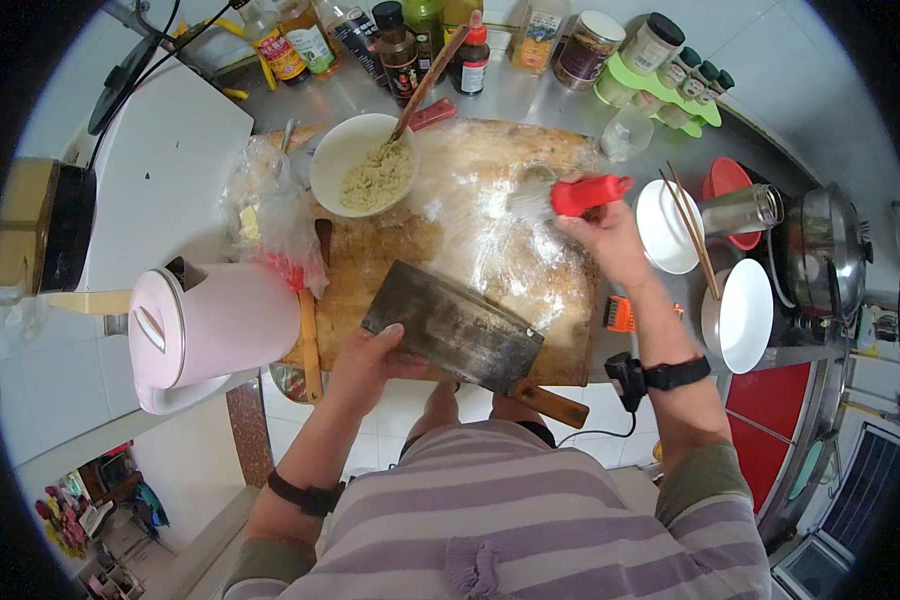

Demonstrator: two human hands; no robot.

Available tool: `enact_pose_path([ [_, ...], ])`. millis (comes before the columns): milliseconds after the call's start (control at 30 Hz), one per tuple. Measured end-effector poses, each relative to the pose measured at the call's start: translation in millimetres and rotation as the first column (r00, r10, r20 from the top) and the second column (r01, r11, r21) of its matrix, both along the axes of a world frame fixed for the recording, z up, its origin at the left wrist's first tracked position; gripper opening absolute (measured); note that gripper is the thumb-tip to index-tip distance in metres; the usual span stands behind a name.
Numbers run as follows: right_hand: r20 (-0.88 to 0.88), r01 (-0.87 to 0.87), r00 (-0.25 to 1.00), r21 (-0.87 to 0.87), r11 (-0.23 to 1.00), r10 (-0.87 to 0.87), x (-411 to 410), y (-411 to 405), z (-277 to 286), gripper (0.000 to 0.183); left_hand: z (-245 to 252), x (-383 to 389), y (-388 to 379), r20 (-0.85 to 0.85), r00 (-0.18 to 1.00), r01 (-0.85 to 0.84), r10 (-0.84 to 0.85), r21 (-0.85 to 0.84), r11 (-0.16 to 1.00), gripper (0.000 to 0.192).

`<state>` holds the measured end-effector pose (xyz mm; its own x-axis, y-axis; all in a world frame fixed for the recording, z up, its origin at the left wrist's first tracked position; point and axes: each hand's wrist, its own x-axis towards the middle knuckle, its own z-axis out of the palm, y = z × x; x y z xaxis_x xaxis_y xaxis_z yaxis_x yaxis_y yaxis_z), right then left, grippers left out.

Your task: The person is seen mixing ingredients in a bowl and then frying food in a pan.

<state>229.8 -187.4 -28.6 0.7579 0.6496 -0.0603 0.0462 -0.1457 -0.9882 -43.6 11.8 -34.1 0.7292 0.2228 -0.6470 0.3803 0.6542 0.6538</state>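
Note:
My left hand (379,352) grips the blade end of a dark cleaver (457,322), thumb on top; its wooden handle points to the lower right, over the near edge of a wooden cutting board (360,262). At the board's right side, my right hand (607,236) holds a red-handled brush (589,196), whose pale bristles are blurred over white flour (506,217) on the board. On the board's far left stands a white bowl (326,176) with crumbly dough (379,180) and a wooden stick (429,82) leaning in it.
A pink kettle (225,322) and a plastic bag (259,195) are at the left. Bottles (397,64) and a green spice rack (656,86) line the back. White bowls (750,315), chopsticks (694,232), a glass jar (742,210) and a steel pot (825,255) stand at the right.

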Motion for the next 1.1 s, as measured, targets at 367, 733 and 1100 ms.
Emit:
enact_pose_path([
  [367,-0.047,-0.038,0.999,-0.241,0.970,0.027,12.7,-16.9,-1.0,0.043,7.5,2.0,4.4,-0.036,0.999,-0.035,0.036,0.014,0.999,0.029],
  [733,-0.119,-0.120,0.984,0.089,0.989,0.130,-19.7,66.3,25.5,0.042,5.4,-6.7,11.5,-0.042,0.996,-0.080,0.079,-0.037,0.996,0.028],
  [1100,0.171,0.099,0.983,-0.151,0.984,-0.073,-13.3,70.4,-13.9,0.044,-3.5,-2.2,22.5,-0.074,0.997,-0.019,0.013,-0.079,0.997,0.035],
])
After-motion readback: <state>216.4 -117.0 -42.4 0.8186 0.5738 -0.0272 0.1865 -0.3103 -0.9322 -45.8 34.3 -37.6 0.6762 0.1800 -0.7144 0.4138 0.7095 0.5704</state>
